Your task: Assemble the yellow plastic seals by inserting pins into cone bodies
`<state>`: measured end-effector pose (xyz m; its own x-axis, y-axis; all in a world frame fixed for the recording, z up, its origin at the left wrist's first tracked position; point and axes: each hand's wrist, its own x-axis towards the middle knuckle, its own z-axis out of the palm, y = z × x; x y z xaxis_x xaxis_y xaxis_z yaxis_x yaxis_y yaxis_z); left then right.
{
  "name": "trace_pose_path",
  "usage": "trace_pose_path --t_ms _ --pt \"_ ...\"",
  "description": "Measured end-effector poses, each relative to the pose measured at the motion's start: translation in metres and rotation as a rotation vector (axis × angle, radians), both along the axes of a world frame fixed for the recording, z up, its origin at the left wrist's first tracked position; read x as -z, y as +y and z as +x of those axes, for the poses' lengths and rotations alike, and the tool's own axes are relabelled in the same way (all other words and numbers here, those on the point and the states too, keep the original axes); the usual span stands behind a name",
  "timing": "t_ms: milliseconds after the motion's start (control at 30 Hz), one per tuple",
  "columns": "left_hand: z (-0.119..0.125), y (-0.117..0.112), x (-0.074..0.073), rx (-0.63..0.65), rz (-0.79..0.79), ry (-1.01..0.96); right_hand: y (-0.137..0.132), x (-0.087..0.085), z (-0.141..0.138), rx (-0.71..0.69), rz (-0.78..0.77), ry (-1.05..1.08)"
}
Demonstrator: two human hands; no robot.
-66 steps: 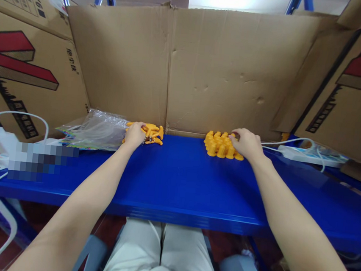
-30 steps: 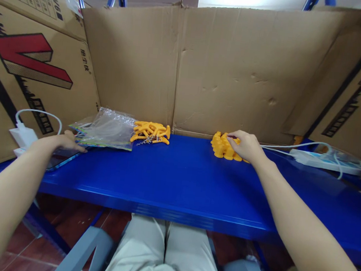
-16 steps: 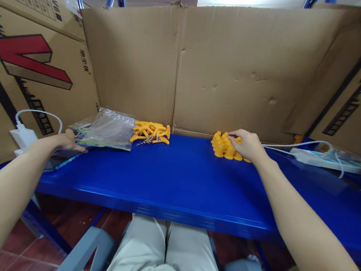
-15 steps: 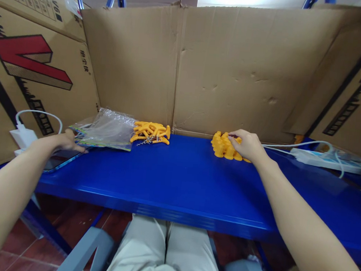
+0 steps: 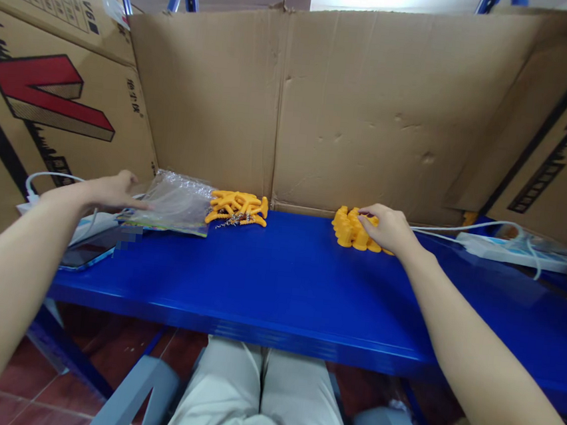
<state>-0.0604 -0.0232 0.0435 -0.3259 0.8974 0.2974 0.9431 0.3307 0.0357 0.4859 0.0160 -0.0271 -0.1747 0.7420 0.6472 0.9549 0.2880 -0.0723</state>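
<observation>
My right hand (image 5: 386, 227) rests with curled fingers on a cluster of upright orange plastic pieces (image 5: 349, 230) at the back of the blue shelf (image 5: 282, 279); whether it grips one is hidden. My left hand (image 5: 112, 191) hovers with fingers stretched out above a phone (image 5: 86, 252) at the shelf's left end, holding nothing, its fingertips near a clear plastic bag (image 5: 177, 202). A loose pile of orange pieces with a small metal chain (image 5: 236, 208) lies right of the bag.
Cardboard walls (image 5: 364, 107) enclose the shelf at the back and both sides. A white charger with cable (image 5: 40, 182) sits far left. A white power strip with cables (image 5: 505, 250) lies at the right. My legs show below the shelf edge.
My left hand has lifted off the phone and moved up and right toward the plastic bag. My right hand has stayed on the orange cluster.
</observation>
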Motion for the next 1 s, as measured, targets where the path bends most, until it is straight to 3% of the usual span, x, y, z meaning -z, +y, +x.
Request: trace_pose_path --t_ms 100,167,300,433,633,1000 --pt "0.037 0.005 -0.005 0.254 0.082 -0.032 0.001 0.003 -0.002 0.052 -0.039 -0.028" --pt "0.068 0.012 -0.002 0.405 0.12 -0.037 0.002 0.005 -0.004 0.095 -0.08 -0.065" --pt "0.125 0.039 0.019 0.627 0.019 0.001 0.003 0.011 -0.007 0.119 -0.15 -0.143" --pt "0.157 0.071 0.042 0.746 -0.089 0.009 0.005 0.016 -0.009 0.095 -0.16 -0.189" --pt "0.176 0.099 0.06 0.703 -0.071 0.097 0.005 0.02 -0.016 0.103 -0.194 -0.242" --pt "0.182 0.11 0.057 0.565 -0.163 0.168 0.01 0.023 -0.019 0.034 -0.185 -0.236"
